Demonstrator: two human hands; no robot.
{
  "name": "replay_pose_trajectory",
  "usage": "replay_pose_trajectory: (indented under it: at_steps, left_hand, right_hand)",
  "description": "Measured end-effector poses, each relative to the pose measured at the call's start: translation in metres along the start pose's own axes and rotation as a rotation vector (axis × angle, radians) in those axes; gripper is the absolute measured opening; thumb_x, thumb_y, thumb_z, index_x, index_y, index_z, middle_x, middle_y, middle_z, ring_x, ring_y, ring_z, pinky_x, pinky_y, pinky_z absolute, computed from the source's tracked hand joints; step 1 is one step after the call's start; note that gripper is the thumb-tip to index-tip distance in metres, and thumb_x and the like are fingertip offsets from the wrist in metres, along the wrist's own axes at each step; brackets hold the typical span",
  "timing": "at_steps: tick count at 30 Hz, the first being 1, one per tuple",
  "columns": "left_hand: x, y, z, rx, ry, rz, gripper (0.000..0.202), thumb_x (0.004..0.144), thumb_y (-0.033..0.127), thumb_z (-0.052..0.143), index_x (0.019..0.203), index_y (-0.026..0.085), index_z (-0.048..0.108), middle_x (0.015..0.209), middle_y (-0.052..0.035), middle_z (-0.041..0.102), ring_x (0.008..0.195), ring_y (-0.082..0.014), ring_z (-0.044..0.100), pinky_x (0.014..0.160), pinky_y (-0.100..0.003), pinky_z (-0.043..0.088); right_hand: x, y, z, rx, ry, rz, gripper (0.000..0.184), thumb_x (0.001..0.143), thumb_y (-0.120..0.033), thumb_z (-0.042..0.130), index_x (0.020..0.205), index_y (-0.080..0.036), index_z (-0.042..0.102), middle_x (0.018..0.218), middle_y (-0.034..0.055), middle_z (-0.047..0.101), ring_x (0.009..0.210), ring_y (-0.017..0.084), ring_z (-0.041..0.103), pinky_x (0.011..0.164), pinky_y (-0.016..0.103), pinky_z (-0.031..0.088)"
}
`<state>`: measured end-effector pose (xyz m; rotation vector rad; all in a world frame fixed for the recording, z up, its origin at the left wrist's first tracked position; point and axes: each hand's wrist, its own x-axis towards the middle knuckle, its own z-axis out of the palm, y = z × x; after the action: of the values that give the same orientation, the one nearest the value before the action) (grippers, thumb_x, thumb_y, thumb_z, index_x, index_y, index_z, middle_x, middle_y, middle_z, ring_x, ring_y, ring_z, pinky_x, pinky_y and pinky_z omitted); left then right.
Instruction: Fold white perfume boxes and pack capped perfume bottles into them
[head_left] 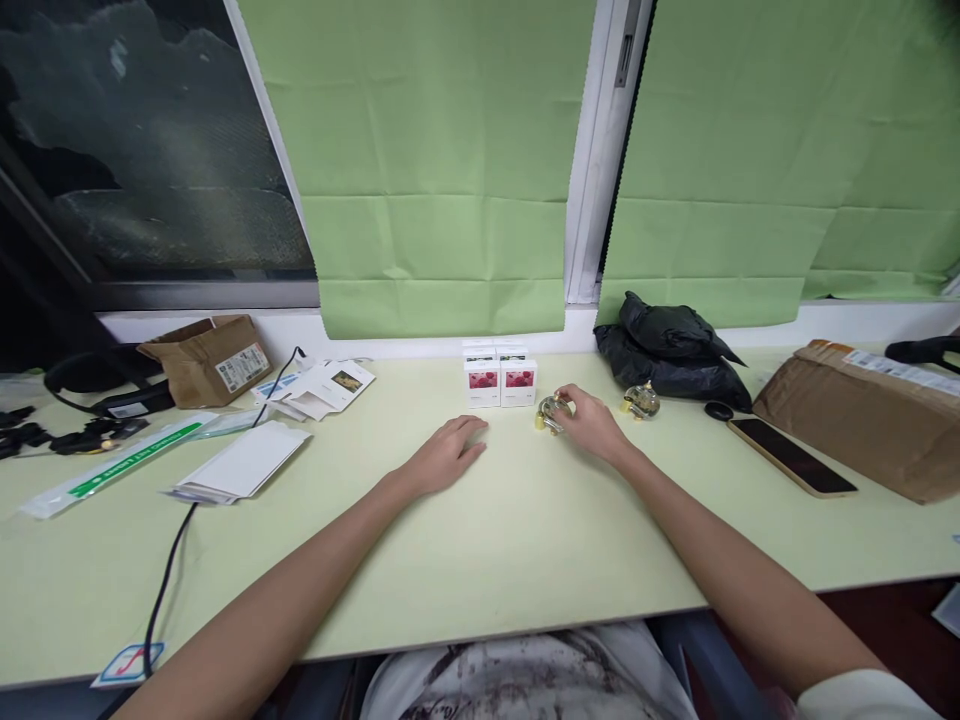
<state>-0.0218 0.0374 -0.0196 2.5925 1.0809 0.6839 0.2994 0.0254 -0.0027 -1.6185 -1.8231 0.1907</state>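
Note:
My right hand (591,425) has its fingers closed on a small clear glass bottle (550,412) with gold-coloured parts, low over the table or touching it. It looks like a perfume bottle; the fingers cover part of it. My left hand (448,455) lies on the table with its fingers stretched out, holding nothing. Just beyond both hands stand small white boxes with red pictures, a left one (483,384) and a right one (518,384), with more boxes partly hidden behind. A similar glass bottle (643,401) lies to the right of my right hand.
On the right are a black plastic bag (667,350), a phone (791,457) and a brown paper package (862,410). Flattened white cartons (244,462), an open brown box (214,360) and a black cable (174,555) occupy the left. Green curtains (442,170) hang behind the table.

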Motion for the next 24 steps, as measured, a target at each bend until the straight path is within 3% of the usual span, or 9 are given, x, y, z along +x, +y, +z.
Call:
replay_pose_trajectory:
  at_steps: [14,20,24]
  left_hand:
    - [0.001,0.012,-0.001,-0.017,-0.008,0.006,0.047,0.106,0.049,0.045,0.147,0.027,0.053,0.149,-0.0068,0.06,0.14,-0.0289,0.053,0.121,-0.047,0.041]
    - [0.0,0.017,0.004,-0.075,-0.016,-0.018,0.048,0.107,0.048,0.043,0.15,0.028,0.047,0.15,-0.0071,0.059,0.141,-0.0278,0.053,0.119,-0.045,0.043]
    - [0.0,0.018,0.009,-0.125,0.004,-0.027,0.053,0.108,0.047,0.043,0.156,0.028,0.038,0.152,-0.0082,0.057,0.142,-0.0271,0.053,0.119,-0.045,0.044]
  right_hand:
    - [-0.016,-0.028,0.01,0.2,-0.074,-0.065,0.033,0.094,-0.033,0.057,0.126,-0.028,0.062,0.125,0.0027,0.073,0.065,0.014,0.061,0.069,0.029,0.047]
    - [-0.02,-0.032,0.015,0.267,-0.127,-0.097,0.042,0.097,-0.037,0.057,0.137,-0.026,0.06,0.095,0.0012,0.074,0.069,0.017,0.063,0.07,0.03,0.048]
    - [-0.024,-0.037,0.017,0.341,-0.164,-0.138,0.046,0.098,-0.035,0.054,0.143,-0.025,0.058,0.097,0.0019,0.074,0.071,0.017,0.062,0.073,0.031,0.05]
